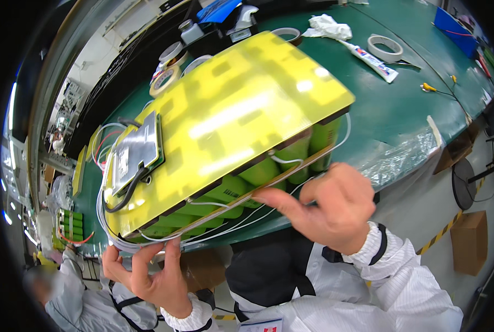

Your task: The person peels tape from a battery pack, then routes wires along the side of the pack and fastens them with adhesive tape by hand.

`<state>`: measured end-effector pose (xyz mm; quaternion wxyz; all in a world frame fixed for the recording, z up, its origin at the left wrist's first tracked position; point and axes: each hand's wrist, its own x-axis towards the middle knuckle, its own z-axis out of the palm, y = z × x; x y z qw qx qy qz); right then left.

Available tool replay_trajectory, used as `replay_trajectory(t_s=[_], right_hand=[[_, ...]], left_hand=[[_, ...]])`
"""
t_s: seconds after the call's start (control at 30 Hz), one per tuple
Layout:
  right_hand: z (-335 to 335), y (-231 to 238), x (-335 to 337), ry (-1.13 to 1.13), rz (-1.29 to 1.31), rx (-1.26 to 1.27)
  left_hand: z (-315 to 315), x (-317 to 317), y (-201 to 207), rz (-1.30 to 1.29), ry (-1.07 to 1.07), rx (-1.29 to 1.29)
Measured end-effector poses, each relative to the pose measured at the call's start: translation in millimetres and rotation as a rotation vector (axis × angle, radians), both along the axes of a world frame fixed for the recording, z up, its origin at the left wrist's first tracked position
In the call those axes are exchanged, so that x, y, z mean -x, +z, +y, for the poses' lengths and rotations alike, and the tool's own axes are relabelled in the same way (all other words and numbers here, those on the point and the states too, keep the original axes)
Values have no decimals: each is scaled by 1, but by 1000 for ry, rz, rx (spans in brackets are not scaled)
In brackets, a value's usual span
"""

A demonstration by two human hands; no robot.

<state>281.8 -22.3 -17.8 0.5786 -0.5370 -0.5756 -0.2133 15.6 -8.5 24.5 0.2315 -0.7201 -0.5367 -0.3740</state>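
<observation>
A large battery pack (236, 105) stands tilted on the bench, its flat top covered by a yellow sheet. Rows of green cylindrical cells (294, 152) show along its near side. On its left end sits a circuit board with a silver plate (138, 149) and a black cable. Thin white wires (233, 228) and a narrow tan strip (280, 178) run along the near side. My left hand (150, 274) pinches the wire bundle at the near left corner. My right hand (332, 207) has its thumb pressed on the wires and strip, its other fingers curled and partly hidden.
Behind the pack lie tape rolls (165, 82), crumpled white tissue (328, 26) and a white glue tube (373, 62). Another tape roll (385, 48) and yellow connectors (429, 87) are at the right. A co-worker (86, 293) sits at the lower left. A cardboard box (469, 242) stands on the floor.
</observation>
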Motion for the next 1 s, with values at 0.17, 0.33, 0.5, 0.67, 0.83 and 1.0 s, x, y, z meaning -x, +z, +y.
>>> replay_trajectory(t_s=[0.17,0.33,0.5,0.67,0.83,1.0], right_hand=[[-1,-1,9,25,36,4],[-3,-2,8,45,84,33],[-3,1,11,108,179,78],[-8,3,16,179,176,101],[-2,10,26,109,102,54],[2,8,26,63,-1,-15]], left_hand=[[2,-4,-7,-92,-71,-60],[7,-2,-12,-160,-132,-67],[1,4,-1,-80,-173,-39],[10,-4,2,-84,-147,-145],[9,-8,2,-124,-141,-134],[13,-3,-2,-106,-136,-143]])
